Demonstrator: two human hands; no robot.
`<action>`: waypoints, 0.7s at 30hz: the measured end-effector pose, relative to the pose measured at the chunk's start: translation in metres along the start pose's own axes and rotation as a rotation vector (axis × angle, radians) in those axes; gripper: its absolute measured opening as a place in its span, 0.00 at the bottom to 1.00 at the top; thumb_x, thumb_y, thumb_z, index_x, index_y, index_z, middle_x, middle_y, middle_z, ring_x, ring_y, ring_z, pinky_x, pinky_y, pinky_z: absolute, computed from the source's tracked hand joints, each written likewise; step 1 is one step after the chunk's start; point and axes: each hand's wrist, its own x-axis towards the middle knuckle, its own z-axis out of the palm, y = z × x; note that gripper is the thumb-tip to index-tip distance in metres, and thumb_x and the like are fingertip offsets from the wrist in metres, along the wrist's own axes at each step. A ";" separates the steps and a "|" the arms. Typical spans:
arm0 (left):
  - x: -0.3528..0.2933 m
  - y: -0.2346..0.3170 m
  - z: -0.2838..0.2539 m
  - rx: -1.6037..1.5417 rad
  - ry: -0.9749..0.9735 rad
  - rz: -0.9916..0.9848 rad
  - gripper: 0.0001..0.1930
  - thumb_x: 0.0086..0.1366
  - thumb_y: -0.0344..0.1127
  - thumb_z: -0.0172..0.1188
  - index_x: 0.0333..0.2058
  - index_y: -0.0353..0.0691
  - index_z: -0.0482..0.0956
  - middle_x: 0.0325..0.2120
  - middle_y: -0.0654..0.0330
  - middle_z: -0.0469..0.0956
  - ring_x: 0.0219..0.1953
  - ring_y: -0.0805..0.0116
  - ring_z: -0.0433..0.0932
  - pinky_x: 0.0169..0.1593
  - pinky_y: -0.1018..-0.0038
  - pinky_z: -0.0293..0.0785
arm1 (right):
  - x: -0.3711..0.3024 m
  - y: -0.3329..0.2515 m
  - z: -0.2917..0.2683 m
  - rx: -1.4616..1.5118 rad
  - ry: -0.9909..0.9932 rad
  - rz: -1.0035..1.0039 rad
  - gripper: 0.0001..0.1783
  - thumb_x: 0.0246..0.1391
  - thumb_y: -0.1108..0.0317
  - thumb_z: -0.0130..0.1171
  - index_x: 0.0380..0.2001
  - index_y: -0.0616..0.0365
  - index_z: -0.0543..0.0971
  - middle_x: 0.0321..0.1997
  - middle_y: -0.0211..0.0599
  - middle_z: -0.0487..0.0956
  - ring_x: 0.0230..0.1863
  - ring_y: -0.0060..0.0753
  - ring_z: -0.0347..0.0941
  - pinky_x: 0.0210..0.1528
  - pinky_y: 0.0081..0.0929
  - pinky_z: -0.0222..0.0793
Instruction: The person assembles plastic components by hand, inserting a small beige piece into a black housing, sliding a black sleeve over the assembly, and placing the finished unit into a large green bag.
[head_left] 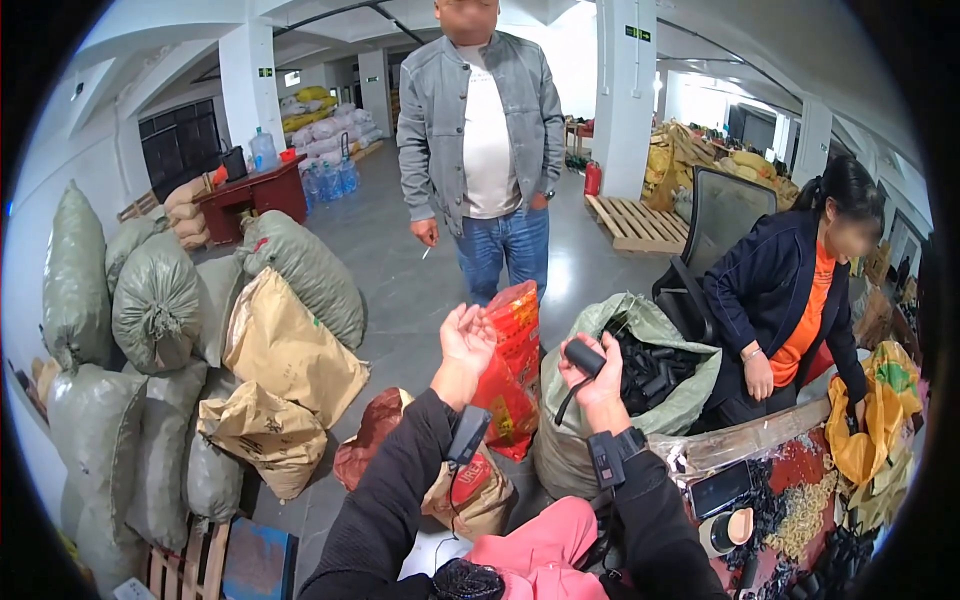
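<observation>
My right hand (600,385) is closed around a small black cylinder (584,357) with a thin strap hanging from it. Raised at about the same height, my left hand (466,345) is empty, palm up, its fingers loosely bent and apart. Just right of the right hand stands a large pale green woven sack (575,455), its top rolled back over a heap of similar black pieces (650,375). Behind my left hand is a red printed bag (515,400). Both my wrists wear dark strapped devices.
A person in a grey jacket (430,120) stands ahead, a cigarette in one hand. To the right another person (770,290) sits at a table (810,480) strewn with small parts, reaching into a yellow bag (860,450). Stuffed sacks (155,300) crowd the left; a pallet (640,222) lies farther back.
</observation>
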 end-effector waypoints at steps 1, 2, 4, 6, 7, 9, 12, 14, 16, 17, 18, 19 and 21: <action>0.001 0.003 0.006 0.011 -0.004 0.016 0.13 0.52 0.40 0.51 0.30 0.37 0.68 0.22 0.61 0.70 0.24 0.71 0.68 0.28 0.80 0.65 | 0.003 -0.003 0.003 -0.017 -0.008 -0.014 0.19 0.48 0.52 0.42 0.27 0.59 0.69 0.27 0.41 0.72 0.29 0.38 0.69 0.25 0.28 0.62; 0.000 0.003 0.011 0.013 0.006 0.009 0.13 0.52 0.40 0.51 0.30 0.37 0.68 0.22 0.61 0.70 0.24 0.71 0.68 0.28 0.80 0.65 | 0.005 -0.007 0.005 -0.013 0.003 -0.012 0.19 0.48 0.52 0.42 0.27 0.59 0.69 0.27 0.41 0.72 0.29 0.38 0.69 0.25 0.28 0.62; 0.000 0.005 0.025 0.029 -0.049 0.020 0.13 0.52 0.40 0.51 0.30 0.37 0.69 0.22 0.62 0.70 0.24 0.72 0.68 0.27 0.80 0.65 | 0.009 -0.017 0.012 -0.024 -0.048 -0.043 0.20 0.47 0.51 0.43 0.27 0.59 0.70 0.26 0.40 0.72 0.30 0.39 0.69 0.26 0.28 0.63; -0.001 0.005 0.028 0.043 -0.083 0.029 0.13 0.52 0.40 0.51 0.31 0.37 0.70 0.22 0.62 0.71 0.24 0.72 0.68 0.27 0.80 0.65 | 0.010 -0.021 0.011 -0.024 -0.081 -0.061 0.20 0.47 0.51 0.43 0.27 0.59 0.70 0.25 0.40 0.72 0.30 0.39 0.69 0.27 0.29 0.63; -0.001 0.004 0.027 0.048 -0.091 0.022 0.13 0.52 0.40 0.51 0.31 0.37 0.70 0.22 0.62 0.71 0.24 0.72 0.68 0.27 0.80 0.65 | 0.011 -0.021 0.010 -0.017 -0.093 -0.060 0.20 0.47 0.51 0.43 0.27 0.59 0.70 0.25 0.40 0.72 0.30 0.40 0.69 0.27 0.29 0.63; -0.005 0.005 0.017 0.052 -0.104 0.017 0.12 0.52 0.40 0.51 0.30 0.37 0.71 0.22 0.62 0.71 0.24 0.72 0.69 0.27 0.80 0.65 | 0.009 -0.015 0.006 -0.007 -0.121 -0.049 0.20 0.47 0.51 0.44 0.26 0.59 0.71 0.26 0.40 0.72 0.30 0.40 0.69 0.26 0.29 0.63; -0.010 -0.010 -0.009 0.038 -0.114 -0.064 0.12 0.52 0.40 0.51 0.30 0.37 0.71 0.21 0.63 0.72 0.24 0.72 0.69 0.27 0.80 0.66 | 0.000 -0.008 -0.017 -0.013 -0.030 -0.025 0.19 0.47 0.51 0.44 0.26 0.59 0.71 0.26 0.40 0.72 0.30 0.40 0.69 0.26 0.29 0.63; -0.020 -0.021 -0.033 0.043 -0.077 -0.105 0.12 0.52 0.40 0.51 0.30 0.37 0.71 0.21 0.62 0.72 0.23 0.71 0.69 0.27 0.79 0.66 | -0.009 0.003 -0.036 -0.020 -0.010 -0.007 0.19 0.47 0.51 0.44 0.26 0.58 0.71 0.26 0.40 0.72 0.30 0.41 0.69 0.26 0.29 0.63; -0.031 -0.034 -0.061 0.055 0.010 -0.175 0.12 0.51 0.39 0.52 0.30 0.37 0.71 0.21 0.62 0.72 0.23 0.70 0.70 0.27 0.79 0.66 | -0.019 0.012 -0.059 -0.029 0.015 0.010 0.19 0.46 0.51 0.45 0.26 0.58 0.71 0.26 0.40 0.72 0.30 0.41 0.69 0.26 0.29 0.63; -0.036 -0.040 -0.077 0.064 0.056 -0.205 0.12 0.51 0.39 0.52 0.30 0.37 0.71 0.21 0.62 0.72 0.23 0.70 0.70 0.26 0.79 0.66 | -0.022 0.017 -0.071 -0.036 0.046 0.033 0.19 0.46 0.51 0.45 0.26 0.58 0.71 0.26 0.41 0.72 0.30 0.41 0.69 0.26 0.29 0.63; -0.040 -0.047 -0.095 0.064 0.055 -0.212 0.12 0.51 0.39 0.52 0.30 0.37 0.71 0.21 0.62 0.72 0.23 0.70 0.70 0.26 0.79 0.66 | -0.025 0.021 -0.081 -0.042 0.077 0.057 0.19 0.46 0.51 0.45 0.26 0.58 0.71 0.26 0.41 0.72 0.30 0.41 0.69 0.26 0.29 0.64; -0.043 -0.053 -0.114 0.075 0.091 -0.258 0.12 0.50 0.39 0.52 0.29 0.37 0.71 0.21 0.62 0.72 0.23 0.70 0.70 0.26 0.79 0.66 | -0.028 0.024 -0.089 -0.047 0.108 0.083 0.19 0.46 0.51 0.45 0.26 0.58 0.71 0.26 0.41 0.72 0.30 0.42 0.69 0.26 0.29 0.64; -0.045 -0.059 -0.131 0.086 0.127 -0.308 0.12 0.50 0.39 0.52 0.29 0.37 0.71 0.21 0.61 0.72 0.23 0.69 0.70 0.26 0.79 0.66 | -0.033 0.028 -0.101 -0.043 0.122 0.102 0.19 0.46 0.51 0.46 0.26 0.58 0.71 0.26 0.41 0.72 0.29 0.42 0.69 0.26 0.30 0.64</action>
